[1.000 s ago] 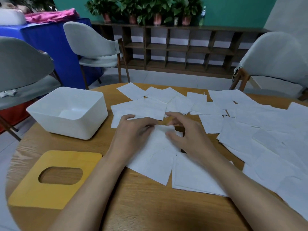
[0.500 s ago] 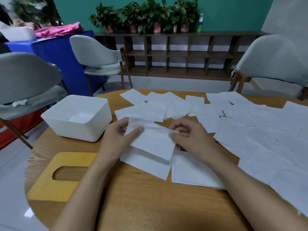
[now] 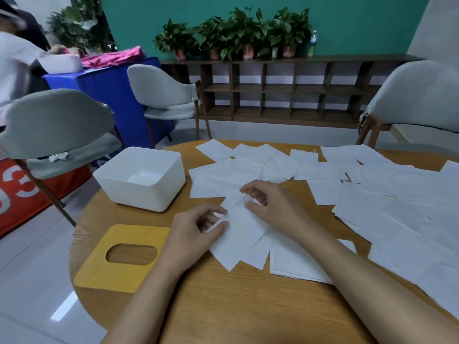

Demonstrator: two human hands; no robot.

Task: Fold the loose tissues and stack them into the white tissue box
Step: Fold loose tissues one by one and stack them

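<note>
Pinching the left edge of a white tissue (image 3: 244,232) between the thumb and curled fingers of the left hand (image 3: 196,234), and nipping its far edge with the bent fingertips of the right hand (image 3: 273,209), over the desk (image 3: 223,306). With a flat pile of tissues (image 3: 288,266) just beside it at 5 o'clock and loose tissues (image 3: 385,194) spread from 12 to 3 o'clock. At 10 o'clock, the open white tissue box (image 3: 141,177); at 8 o'clock, a yellow lid (image 3: 119,254) with an oval slot.

Both forearms (image 3: 372,284) were bare from the wrists down to the lower edge of the view — uncovered all along. The right hand (image 3: 275,212) wore a thin, pale band ring (image 3: 264,201) on one finger.
</note>
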